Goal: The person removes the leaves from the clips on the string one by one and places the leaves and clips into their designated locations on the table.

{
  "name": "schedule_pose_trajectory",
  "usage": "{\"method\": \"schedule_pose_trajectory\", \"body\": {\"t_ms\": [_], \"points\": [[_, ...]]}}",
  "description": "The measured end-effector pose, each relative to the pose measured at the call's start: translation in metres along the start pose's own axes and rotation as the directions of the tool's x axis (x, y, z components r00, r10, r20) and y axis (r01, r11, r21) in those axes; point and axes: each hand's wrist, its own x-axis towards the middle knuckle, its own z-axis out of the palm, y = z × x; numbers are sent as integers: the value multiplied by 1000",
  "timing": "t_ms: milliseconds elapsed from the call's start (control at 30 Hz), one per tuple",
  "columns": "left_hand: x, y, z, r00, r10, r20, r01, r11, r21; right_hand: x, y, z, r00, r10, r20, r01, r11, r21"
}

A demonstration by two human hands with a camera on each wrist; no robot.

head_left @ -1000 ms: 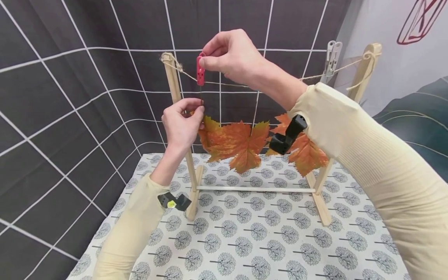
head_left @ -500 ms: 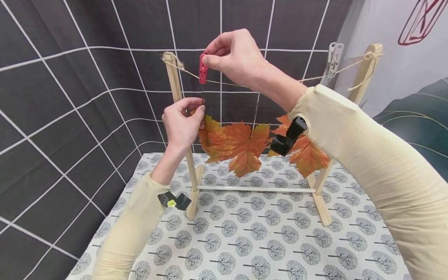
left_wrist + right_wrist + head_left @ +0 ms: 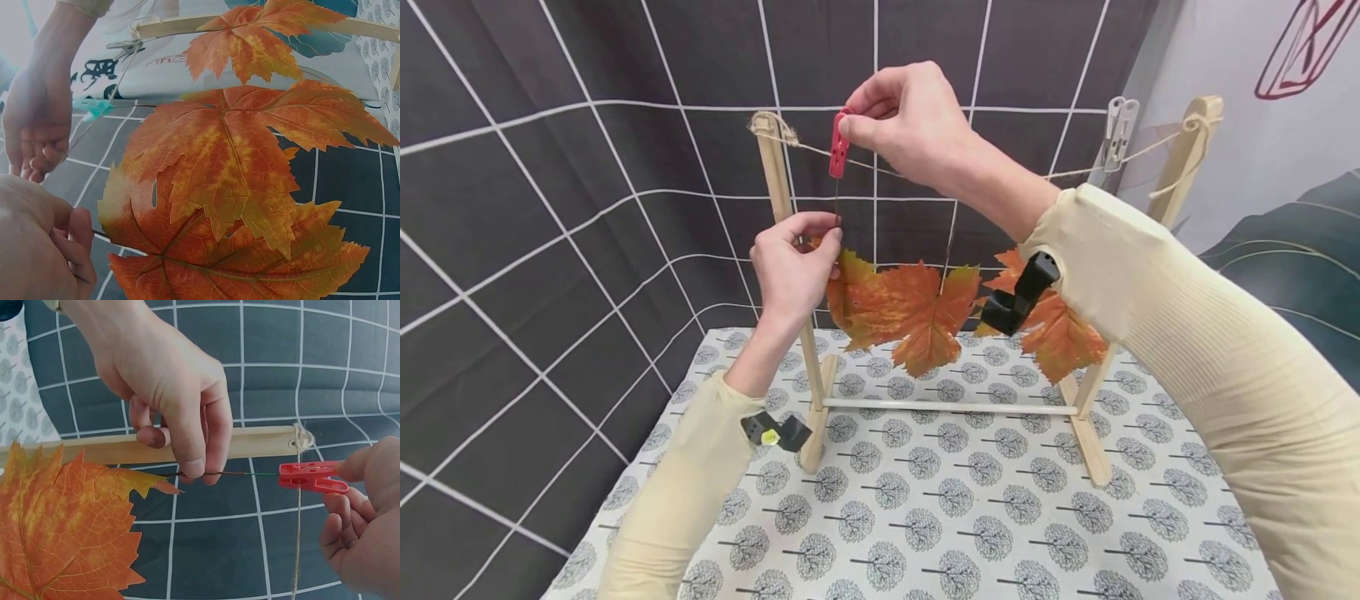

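Observation:
My right hand [image 3: 917, 125] pinches the handle end of a red clothespin [image 3: 309, 475], which sits across the twine [image 3: 298, 544] near its left end. Below it, my left hand [image 3: 793, 267] holds the thin dark stem [image 3: 231, 473] of an artificial maple leaf [image 3: 75, 525] between thumb and fingertips. That stem's upper end reaches the clothespin's tip in the right wrist view. The orange leaf hangs beneath my left fingers. A second maple leaf [image 3: 921, 321] hangs in the middle, its stem rising towards a teal clip [image 3: 94, 107] on the twine.
The twine runs between the left post [image 3: 775, 167] and right post [image 3: 1183, 158] of a wooden stand. A grey clothespin [image 3: 1120, 133] grips it at right, above a third leaf [image 3: 1063, 342]. Tree-print cloth [image 3: 917, 533] lies below; a dark grid curtain [image 3: 550, 250] hangs behind.
The red clothespin and my right hand have shifted very slightly to the right in the head view. Both grips stay the same, and the leaves hang almost unchanged.

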Motion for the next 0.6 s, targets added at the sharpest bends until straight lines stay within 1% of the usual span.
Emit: {"method": "schedule_pose_trajectory", "body": {"t_ms": [333,600], "points": [[0,-2,1,1000,22,-2,-22,1000,-9,2,-2,-4,999,20,-36,-20,1000,-8],[0,-1,1,999,32,1,-32,999,-11,2,-4,-5,997,37,-63,-34,999,43]]}}
